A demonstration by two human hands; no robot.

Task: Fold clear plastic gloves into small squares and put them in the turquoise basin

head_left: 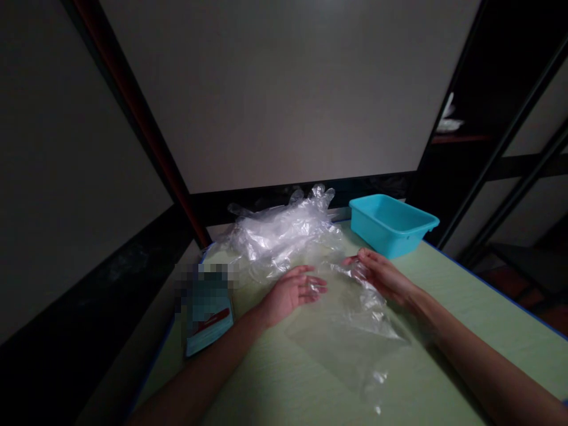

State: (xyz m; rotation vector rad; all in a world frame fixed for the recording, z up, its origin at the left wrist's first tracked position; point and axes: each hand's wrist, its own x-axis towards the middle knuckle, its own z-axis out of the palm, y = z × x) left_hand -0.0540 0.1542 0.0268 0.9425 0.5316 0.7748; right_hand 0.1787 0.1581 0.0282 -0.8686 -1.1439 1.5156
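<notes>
A crumpled heap of clear plastic gloves is lying left of a turquoise rectangular plastic tub. The right hand is pinching a thin transparent plastic sheet, trailing nearside; the left hand is curving beside it, fingers parted.

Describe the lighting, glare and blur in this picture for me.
Head view: dim overall, darkest in the left and right margins; head view: white glints speckle the heap of clear plastic gloves and the clear plastic at the right hand; head view: blocky pixelation covers the upper part of the teal item.
</notes>
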